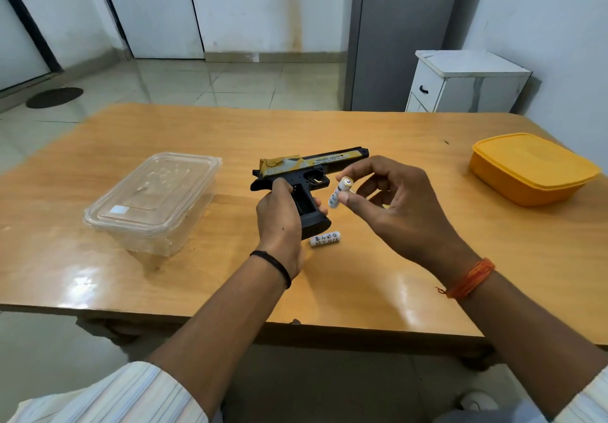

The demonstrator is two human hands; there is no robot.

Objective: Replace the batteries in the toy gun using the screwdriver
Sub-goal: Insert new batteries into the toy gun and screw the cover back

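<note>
Toy gun [306, 172] sitting in left hand [279, 221], gripped round black handle, barrel pointing right, yellow-and-gold slide facing up, butt hovering just above desk [197, 133]. Battery compartment in grip lying open, dark slot showing, looking empty. Right hand [391, 202] pinching white battery [339, 192] between thumb and fingers, battery tilting, gold-capped end up, hanging just right of open grip. Second white battery [324, 239] lying flat on desk just below butt, black markings showing along its side.

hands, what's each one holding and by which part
The left hand grips the toy gun by its grip. The right hand pinches a battery near its middle, between thumb and fingertip.
</note>
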